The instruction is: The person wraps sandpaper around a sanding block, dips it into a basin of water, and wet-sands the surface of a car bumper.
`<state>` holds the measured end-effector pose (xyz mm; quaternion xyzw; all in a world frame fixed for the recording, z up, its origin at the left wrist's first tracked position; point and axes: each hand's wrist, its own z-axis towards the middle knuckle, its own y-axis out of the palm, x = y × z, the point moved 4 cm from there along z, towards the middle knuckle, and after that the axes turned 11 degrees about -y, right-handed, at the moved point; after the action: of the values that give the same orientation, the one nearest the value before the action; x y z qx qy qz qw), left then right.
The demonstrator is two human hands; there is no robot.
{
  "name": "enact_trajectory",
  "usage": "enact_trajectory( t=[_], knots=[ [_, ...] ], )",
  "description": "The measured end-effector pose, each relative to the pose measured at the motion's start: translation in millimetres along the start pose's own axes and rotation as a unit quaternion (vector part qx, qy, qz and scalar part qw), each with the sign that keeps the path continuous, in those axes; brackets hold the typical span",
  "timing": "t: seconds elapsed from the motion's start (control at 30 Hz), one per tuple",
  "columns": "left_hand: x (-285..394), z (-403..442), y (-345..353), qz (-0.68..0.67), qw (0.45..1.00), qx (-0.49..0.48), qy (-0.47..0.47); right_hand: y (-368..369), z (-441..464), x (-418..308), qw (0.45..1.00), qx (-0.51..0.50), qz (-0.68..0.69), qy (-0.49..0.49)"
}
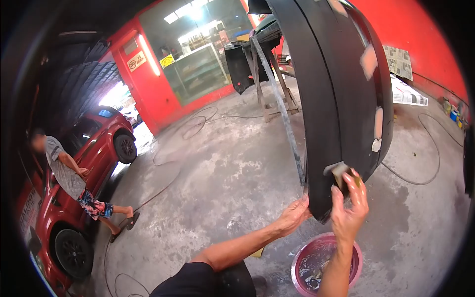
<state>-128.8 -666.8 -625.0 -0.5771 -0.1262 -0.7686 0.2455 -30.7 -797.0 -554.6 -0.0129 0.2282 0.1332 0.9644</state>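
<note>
A black car bumper (pixel 324 99) stands on end before me, with pale filler patches on its surface. My right hand (pixel 350 210) grips a small yellowish-brown sanding block (pixel 340 173) against the bumper's lower part, by a light grey patch. My left hand (pixel 295 216) holds the bumper's lower left edge; some of its fingers are hidden behind it. Below my right hand, a pink basin (pixel 296 270) with water in it sits on the floor, partly covered by my right forearm.
A stand (pixel 279 114) supports black parts behind the bumper. Hoses (pixel 170 183) cross the concrete floor. On the left, a person (pixel 67 168) stands by a red car (pixel 94 143). Newspaper (pixel 398 62) and small cans (pixel 452 115) are along the right red wall.
</note>
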Motion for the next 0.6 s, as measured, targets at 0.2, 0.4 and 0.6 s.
enact_trajectory(
  t=[0.2,0.4,0.6],
  knots=[
    [21,-4,-8,0.017,0.981,-0.033,-0.191,32,-13,8,0.999,-0.006,-0.012,0.046],
    [0,-1,-6,0.021,0.980,-0.042,-0.192,32,-40,-6,1.000,0.003,-0.012,0.021],
    [-4,-4,-8,0.071,0.989,0.006,-0.132,37,-23,-4,0.999,0.027,-0.018,0.042]
  ],
)
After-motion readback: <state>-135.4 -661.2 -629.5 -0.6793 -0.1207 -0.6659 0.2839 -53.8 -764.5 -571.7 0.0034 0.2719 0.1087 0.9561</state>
